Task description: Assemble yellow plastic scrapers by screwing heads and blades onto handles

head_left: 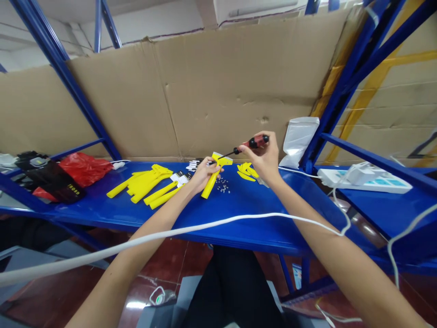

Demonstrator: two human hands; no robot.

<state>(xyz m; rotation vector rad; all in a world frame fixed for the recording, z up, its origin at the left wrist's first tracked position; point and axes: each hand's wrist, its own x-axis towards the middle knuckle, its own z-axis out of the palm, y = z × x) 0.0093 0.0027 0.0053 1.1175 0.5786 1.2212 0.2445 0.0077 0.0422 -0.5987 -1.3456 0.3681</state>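
Yellow plastic sits at the centre of our clock: a T-shaped tool [209, 186], its wide head up and its handle slanting down towards seven o'clock, above the shelf. Our left hand [205, 175] pinches it just below the head, with the forearm coming in from seven. Our right hand [265, 157], at two o'clock, is raised with the wrist bent and the fingers curled around the red-and-black screwdriver [254, 142], whose shaft slopes towards eight and meets the tool's head; we cannot tell whether its tip touches a screw.

On the glossy blue shelf [246, 205], small metal bits [223, 187] lie scattered at four o'clock, flat yellow pieces [246, 175] at three, and a pile of yellow handles [146, 180] at nine. Farther out at nine are a red plastic bag [83, 167] and a black bottle [51, 177]. A cardboard wall [211, 91] rises at twelve, a white pouch [300, 141] leans at two, and a power strip [368, 181] lies far off at three. A white cable [218, 222] crosses at six, over reddish floor tiles [167, 266].
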